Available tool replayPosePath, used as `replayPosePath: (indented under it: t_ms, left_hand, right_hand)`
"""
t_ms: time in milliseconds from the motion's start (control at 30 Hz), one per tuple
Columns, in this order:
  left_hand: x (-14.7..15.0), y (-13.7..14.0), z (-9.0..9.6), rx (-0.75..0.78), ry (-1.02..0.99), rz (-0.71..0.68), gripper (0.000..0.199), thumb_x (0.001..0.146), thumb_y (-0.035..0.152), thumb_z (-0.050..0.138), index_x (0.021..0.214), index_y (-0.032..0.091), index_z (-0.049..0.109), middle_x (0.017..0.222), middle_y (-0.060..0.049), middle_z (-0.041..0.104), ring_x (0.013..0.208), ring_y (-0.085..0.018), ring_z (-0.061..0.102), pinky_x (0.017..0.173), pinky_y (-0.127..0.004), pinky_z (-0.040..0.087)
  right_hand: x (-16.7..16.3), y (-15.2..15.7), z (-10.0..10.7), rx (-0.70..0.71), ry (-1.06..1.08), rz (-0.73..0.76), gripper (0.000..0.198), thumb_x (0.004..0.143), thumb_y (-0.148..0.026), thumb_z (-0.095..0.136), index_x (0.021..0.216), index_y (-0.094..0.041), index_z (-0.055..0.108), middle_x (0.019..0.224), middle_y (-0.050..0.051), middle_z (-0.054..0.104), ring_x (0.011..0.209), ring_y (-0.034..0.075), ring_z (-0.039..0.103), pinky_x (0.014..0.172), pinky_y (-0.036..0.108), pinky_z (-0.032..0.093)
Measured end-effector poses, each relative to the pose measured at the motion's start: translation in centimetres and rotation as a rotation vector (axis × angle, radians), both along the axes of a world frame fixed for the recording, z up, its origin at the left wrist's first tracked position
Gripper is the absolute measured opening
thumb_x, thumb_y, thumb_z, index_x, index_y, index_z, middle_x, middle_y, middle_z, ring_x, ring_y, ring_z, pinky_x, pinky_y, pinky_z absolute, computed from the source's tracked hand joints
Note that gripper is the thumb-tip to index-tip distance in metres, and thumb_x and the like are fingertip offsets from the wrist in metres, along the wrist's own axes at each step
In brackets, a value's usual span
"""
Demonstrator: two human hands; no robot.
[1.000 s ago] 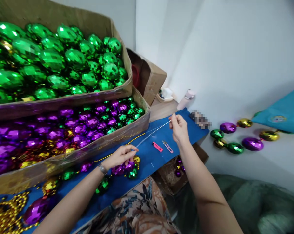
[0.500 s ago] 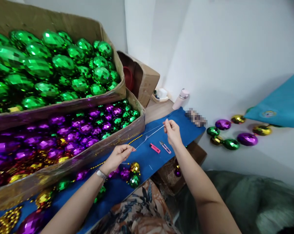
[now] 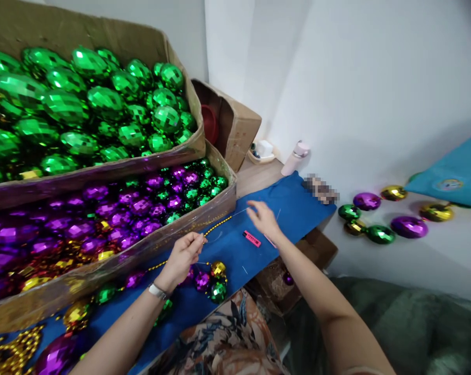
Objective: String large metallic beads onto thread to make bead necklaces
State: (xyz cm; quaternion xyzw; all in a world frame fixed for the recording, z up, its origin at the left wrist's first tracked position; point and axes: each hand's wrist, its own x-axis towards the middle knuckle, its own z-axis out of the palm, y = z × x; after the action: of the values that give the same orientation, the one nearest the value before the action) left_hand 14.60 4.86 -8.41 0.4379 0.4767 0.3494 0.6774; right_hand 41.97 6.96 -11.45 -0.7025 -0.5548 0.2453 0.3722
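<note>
The right hand (image 3: 263, 219) is motion-blurred, its grip unclear; the thread (image 3: 235, 214) at its 9 o'clock is too thin to follow.

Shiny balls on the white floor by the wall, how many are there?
6: green, purple, gold along the back; small gold, green, purple in front. One more gold ball sits by the blue cloth, which may hide others.
</note>
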Motion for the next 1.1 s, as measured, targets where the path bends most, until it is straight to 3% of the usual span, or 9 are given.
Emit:
replayPosePath:
  t_ms: [100, 167, 267, 333, 400, 633, 800, 967, 1100]
  left_hand:
    - [0.3, -0.2, 0.0, 0.016, -0.035, 0.004, 0.036, 0.074, 0.049, 0.071, 0.077, 0.015, 0.059, 0.056, 0.008, 0.039, 0.041, -0.002, 0.023, 0.038, -0.016, 0.014]
    - [0.1, -0.2, -0.1, 0.034, -0.031, 0.016, 0.033, 0.076, 0.048, 0.069, 0.079, 0.016, 0.058, 0.057, 0.007, 0.042, 0.041, -0.002, 0.024, 0.039, -0.016, 0.016]
    - [-0.6, -0.2, -0.5, 0.153, 0.117, -0.003, 0.029, 0.078, 0.045, 0.067, 0.088, 0.018, 0.062, 0.058, 0.005, 0.049, 0.045, -0.006, 0.034, 0.042, -0.017, 0.024]
    - [-1.1, -0.2, -0.8, 0.268, 0.253, -0.075, 0.026, 0.079, 0.043, 0.066, 0.083, 0.017, 0.066, 0.059, 0.002, 0.055, 0.052, -0.009, 0.044, 0.048, -0.019, 0.033]
    - [-1.4, -0.3, -1.1, 0.321, 0.313, -0.131, 0.028, 0.078, 0.044, 0.066, 0.07, 0.016, 0.065, 0.059, 0.0, 0.057, 0.058, -0.012, 0.049, 0.054, -0.021, 0.038]
    - [-0.8, -0.9, -1.1, 0.0, 0.101, -0.014, 0.031, 0.071, 0.045, 0.072, 0.077, 0.017, 0.064, 0.06, 0.005, 0.049, 0.044, -0.004, 0.027, 0.041, -0.017, 0.019]
    - [-0.8, -1.1, -0.6, -0.061, -0.018, 0.078, 0.033, 0.068, 0.044, 0.076, 0.079, 0.016, 0.063, 0.057, 0.008, 0.038, 0.043, -0.002, 0.021, 0.039, -0.016, 0.015]
    - [-1.3, -1.3, 0.2, -0.058, -0.114, 0.158, 0.03, 0.07, 0.04, 0.076, 0.078, 0.015, 0.061, 0.056, 0.007, 0.04, 0.047, -0.004, 0.031, 0.043, -0.015, 0.028]
    - [-1.8, -1.4, 1.9, -0.027, -0.169, 0.213, 0.029, 0.068, 0.036, 0.078, 0.079, 0.015, 0.062, 0.074, 0.0, 0.056, 0.058, -0.007, 0.045, 0.053, -0.019, 0.039]
  right_hand:
    - [-6.2, -1.2, 0.3, -0.002, 0.156, 0.538, 0.036, 0.092, -0.038, 0.05, 0.125, -0.025, 0.056, 0.113, 0.005, 0.063, 0.071, 0.01, 0.065, 0.067, 0.023, 0.05]
    - [-8.9, -2.1, 0.5, -0.051, 0.224, 0.735, 0.029, 0.094, -0.036, 0.048, 0.114, -0.021, 0.061, 0.092, 0.001, 0.068, 0.061, 0.009, 0.063, 0.06, 0.02, 0.048]
    - [-10.1, -2.7, 0.7, 0.044, 0.091, 0.716, 0.023, 0.094, -0.031, 0.049, 0.085, -0.018, 0.064, 0.072, -0.001, 0.065, 0.065, 0.01, 0.061, 0.062, 0.019, 0.043]
    - [-9.6, -2.4, 0.6, 0.132, -0.031, 0.696, 0.025, 0.095, -0.031, 0.048, 0.081, -0.018, 0.063, 0.073, -0.001, 0.065, 0.068, 0.01, 0.06, 0.063, 0.019, 0.041]
    - [-8.5, -1.4, 0.1, 0.078, -0.176, 0.706, 0.026, 0.096, -0.035, 0.046, 0.085, -0.019, 0.064, 0.077, -0.002, 0.066, 0.071, 0.009, 0.06, 0.065, 0.018, 0.041]
    - [-3.4, 4.4, -3.8, -0.242, -0.608, 0.45, 0.027, 0.098, -0.02, 0.037, 0.11, -0.018, 0.061, 0.111, 0.011, 0.061, 0.099, 0.017, 0.057, 0.082, 0.026, 0.044]
    - [-2.6, 5.4, -4.8, -0.307, -0.724, 0.49, 0.026, 0.094, -0.012, 0.038, 0.106, -0.016, 0.06, 0.117, 0.014, 0.057, 0.11, 0.021, 0.052, 0.089, 0.031, 0.042]
    - [-2.5, 4.8, -2.3, -0.297, -0.729, 0.543, 0.024, 0.097, -0.017, 0.036, 0.107, -0.017, 0.057, 0.107, 0.012, 0.063, 0.091, 0.018, 0.061, 0.076, 0.027, 0.044]
    - [-3.1, 3.0, 3.9, -0.171, -0.678, 0.653, 0.017, 0.097, -0.026, 0.041, 0.105, -0.021, 0.056, 0.097, 0.004, 0.065, 0.086, 0.015, 0.061, 0.074, 0.024, 0.043]
